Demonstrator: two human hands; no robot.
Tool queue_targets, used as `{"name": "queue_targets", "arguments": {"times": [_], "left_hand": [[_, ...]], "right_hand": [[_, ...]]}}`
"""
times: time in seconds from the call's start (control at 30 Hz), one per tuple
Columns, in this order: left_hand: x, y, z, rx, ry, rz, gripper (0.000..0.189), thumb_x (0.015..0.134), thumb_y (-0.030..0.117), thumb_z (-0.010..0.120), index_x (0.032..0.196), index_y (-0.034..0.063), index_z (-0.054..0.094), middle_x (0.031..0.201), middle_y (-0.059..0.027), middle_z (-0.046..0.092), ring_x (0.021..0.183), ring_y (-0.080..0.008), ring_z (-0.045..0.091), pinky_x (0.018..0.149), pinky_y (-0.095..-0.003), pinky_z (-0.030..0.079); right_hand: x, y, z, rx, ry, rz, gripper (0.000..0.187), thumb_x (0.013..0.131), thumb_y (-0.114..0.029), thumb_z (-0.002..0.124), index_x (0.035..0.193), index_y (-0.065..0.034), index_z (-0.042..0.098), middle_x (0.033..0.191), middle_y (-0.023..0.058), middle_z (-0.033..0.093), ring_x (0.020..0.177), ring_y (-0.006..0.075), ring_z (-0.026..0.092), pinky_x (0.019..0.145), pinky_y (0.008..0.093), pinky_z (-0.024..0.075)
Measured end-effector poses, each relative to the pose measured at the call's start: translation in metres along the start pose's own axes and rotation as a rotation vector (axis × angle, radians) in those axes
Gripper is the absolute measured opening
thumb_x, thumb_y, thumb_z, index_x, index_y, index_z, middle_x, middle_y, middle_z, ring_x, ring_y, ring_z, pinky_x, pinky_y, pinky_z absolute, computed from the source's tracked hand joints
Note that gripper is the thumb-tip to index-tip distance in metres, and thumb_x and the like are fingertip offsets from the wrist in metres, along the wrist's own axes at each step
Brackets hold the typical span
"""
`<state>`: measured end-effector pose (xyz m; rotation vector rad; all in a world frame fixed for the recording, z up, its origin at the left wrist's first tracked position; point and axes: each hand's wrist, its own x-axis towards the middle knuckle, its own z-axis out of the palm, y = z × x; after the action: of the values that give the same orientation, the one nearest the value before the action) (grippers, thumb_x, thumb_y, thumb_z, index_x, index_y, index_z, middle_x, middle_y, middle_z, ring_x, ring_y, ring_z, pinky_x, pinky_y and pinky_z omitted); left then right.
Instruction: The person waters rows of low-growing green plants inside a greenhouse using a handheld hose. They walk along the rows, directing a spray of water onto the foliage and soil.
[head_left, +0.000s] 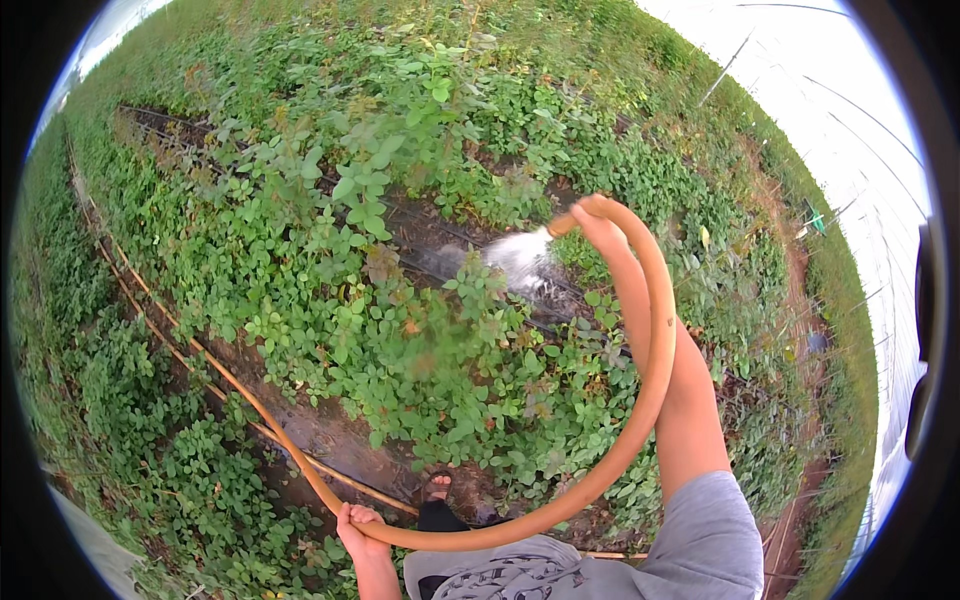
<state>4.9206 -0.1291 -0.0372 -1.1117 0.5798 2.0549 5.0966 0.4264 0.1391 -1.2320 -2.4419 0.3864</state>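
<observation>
A thick orange-brown garden hose (658, 360) curves in a wide loop across the front of my body. My right hand (594, 214) grips it just behind its open end, which points down to the left. White water (523, 259) sprays from that end onto the soil and black drip lines between leafy green plants (420, 337). Lower left, my left hand (360, 521) is closed around the same hose, near my waist. From there the hose runs up and left along the ground.
A muddy path (322, 427) passes before my sandalled foot (437, 484). Black drip lines (450, 232) run through the plant bed. More plants (195, 480) grow at lower left. White plastic sheeting (862, 150) stands at right beside a dirt strip (799, 300).
</observation>
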Motion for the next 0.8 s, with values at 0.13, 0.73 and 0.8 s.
{"name": "queue_targets", "arguments": {"times": [0.13,0.73,0.8], "left_hand": [[0.007,-0.001,-0.004,0.015,-0.052,-0.044,0.020,0.084,0.016,0.045,0.067,0.0076,0.040,0.056,0.0020,0.041,0.045,-0.0078,0.042,0.040,-0.0194,0.041],[-0.034,-0.073,-0.009,0.221,-0.138,0.084,0.021,0.083,0.014,0.047,0.065,0.0064,0.040,0.054,0.0004,0.041,0.041,-0.0108,0.041,0.040,-0.0213,0.043],[-0.046,-0.095,-0.013,0.270,-0.185,0.083,0.021,0.083,0.014,0.047,0.065,0.0066,0.040,0.054,0.0005,0.041,0.042,-0.0108,0.041,0.040,-0.0213,0.043]], "right_hand": [[0.027,-0.038,-0.002,0.259,0.079,-0.124,0.029,0.078,-0.031,0.053,0.091,-0.0059,0.055,0.081,0.0058,0.053,0.076,0.0163,0.052,0.069,0.0311,0.0414],[-0.304,0.167,-0.161,-0.025,0.330,0.491,0.026,0.074,-0.030,0.052,0.073,-0.0057,0.060,0.077,0.0118,0.059,0.073,0.0282,0.057,0.066,0.0352,0.0441],[-0.335,0.197,-0.190,-0.213,0.304,0.535,0.029,0.074,-0.034,0.051,0.075,-0.0069,0.061,0.077,0.0116,0.060,0.077,0.0281,0.058,0.070,0.0351,0.0447]]}}
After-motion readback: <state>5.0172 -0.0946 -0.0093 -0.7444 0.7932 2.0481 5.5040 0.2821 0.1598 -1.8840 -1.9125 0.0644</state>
